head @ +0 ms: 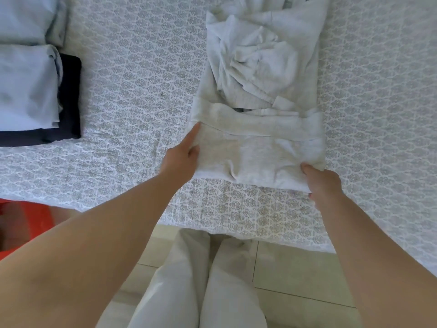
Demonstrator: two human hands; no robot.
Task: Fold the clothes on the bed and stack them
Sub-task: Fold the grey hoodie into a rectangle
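Observation:
A pale grey garment (257,147) lies partly folded on the patterned bedspread (132,95), its far part crumpled in a heap (255,55). My left hand (183,157) holds the garment's near left edge, forefinger stretched along the fold and the other fingers curled under the cloth. At the near right corner my right hand (321,183) grips the garment, thumb on top. At the left edge sits a stack of folded clothes: a light blue piece (28,86) lying on a dark navy one (71,95).
Another light blue folded piece (30,17) lies at the top left. An orange container (26,223) stands by the bed at the lower left. My legs in light trousers (196,280) stand on the tiled floor against the bed's near edge.

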